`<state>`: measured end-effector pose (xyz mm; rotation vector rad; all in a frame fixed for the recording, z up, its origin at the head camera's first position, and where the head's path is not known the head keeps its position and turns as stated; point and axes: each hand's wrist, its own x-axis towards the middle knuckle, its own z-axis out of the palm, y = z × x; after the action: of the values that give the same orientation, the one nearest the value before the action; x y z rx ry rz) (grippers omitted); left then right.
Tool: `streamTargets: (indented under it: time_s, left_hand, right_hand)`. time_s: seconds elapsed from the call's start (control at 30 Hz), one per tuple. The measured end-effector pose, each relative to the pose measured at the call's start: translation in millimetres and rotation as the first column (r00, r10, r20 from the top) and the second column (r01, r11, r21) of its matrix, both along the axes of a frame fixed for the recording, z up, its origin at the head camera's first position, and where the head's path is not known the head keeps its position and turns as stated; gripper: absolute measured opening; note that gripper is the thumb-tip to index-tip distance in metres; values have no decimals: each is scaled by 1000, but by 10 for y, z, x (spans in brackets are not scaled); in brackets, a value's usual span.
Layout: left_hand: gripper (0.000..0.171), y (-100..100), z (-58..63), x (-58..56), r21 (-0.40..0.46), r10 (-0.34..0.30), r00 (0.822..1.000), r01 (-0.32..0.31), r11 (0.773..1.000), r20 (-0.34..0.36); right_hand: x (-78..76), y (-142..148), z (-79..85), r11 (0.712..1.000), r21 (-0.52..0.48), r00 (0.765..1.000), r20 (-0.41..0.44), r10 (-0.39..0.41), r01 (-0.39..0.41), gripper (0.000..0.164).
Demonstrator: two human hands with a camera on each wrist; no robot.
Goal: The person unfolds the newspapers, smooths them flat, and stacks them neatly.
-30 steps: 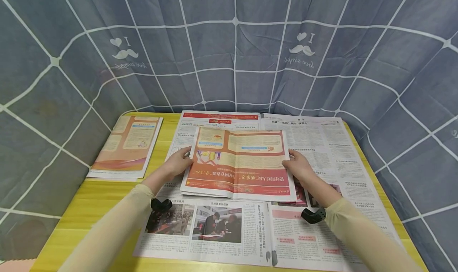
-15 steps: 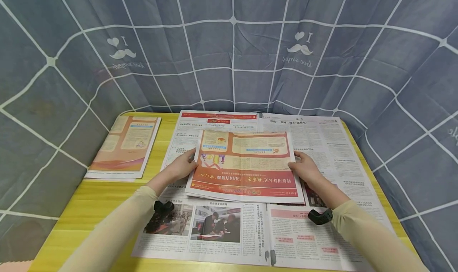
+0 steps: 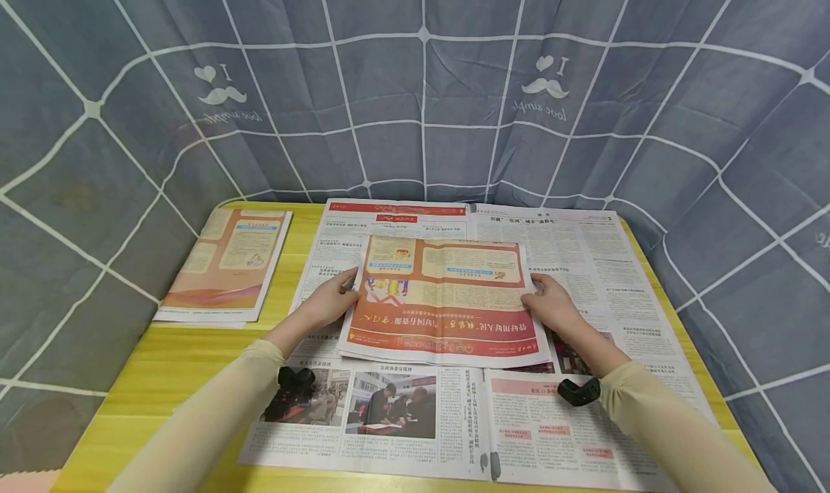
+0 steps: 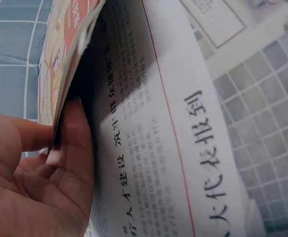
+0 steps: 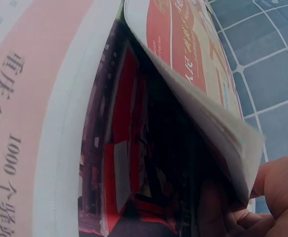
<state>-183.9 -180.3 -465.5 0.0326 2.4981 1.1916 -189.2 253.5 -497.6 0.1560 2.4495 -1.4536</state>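
Observation:
A folded newspaper (image 3: 447, 298) with a red and orange page on top is held between both hands, over a larger spread-out newspaper (image 3: 622, 284). My left hand (image 3: 329, 300) pinches its left edge, thumb above and fingers beneath. At the opposite edge my right hand (image 3: 552, 304) grips it the same way. In the left wrist view the layered edge of the folded newspaper (image 4: 67, 64) stands a little off the printed sheet below. The right wrist view has its corner (image 5: 242, 148) raised, with a dark gap under it; some fingertips are hidden there.
Another folded newspaper (image 3: 227, 266) with an orange page lies at the left on the yellow table (image 3: 149, 378). A grey curtain (image 3: 389, 89) with white grid lines hangs behind and along both sides. Black wrist devices (image 3: 579, 392) sit at both cuffs.
Over the last second both hands moved slightly right with the folded newspaper, and its middle crease looks flatter. Between half a second ago and now hardly anything differs.

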Motion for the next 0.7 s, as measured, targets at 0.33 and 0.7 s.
streamTargets:
  time_s: [0.33, 0.7]
  left_hand:
    - [54, -124, -13, 13, 176, 45, 999, -49, 983, 26]
    - [78, -171, 18, 42, -136, -204, 937, 171, 976, -285]
  right_hand:
    - [20, 0, 13, 997, 59, 998, -33, 45, -43, 73]
    - [76, 0, 59, 973, 204, 987, -100, 127, -104, 79]
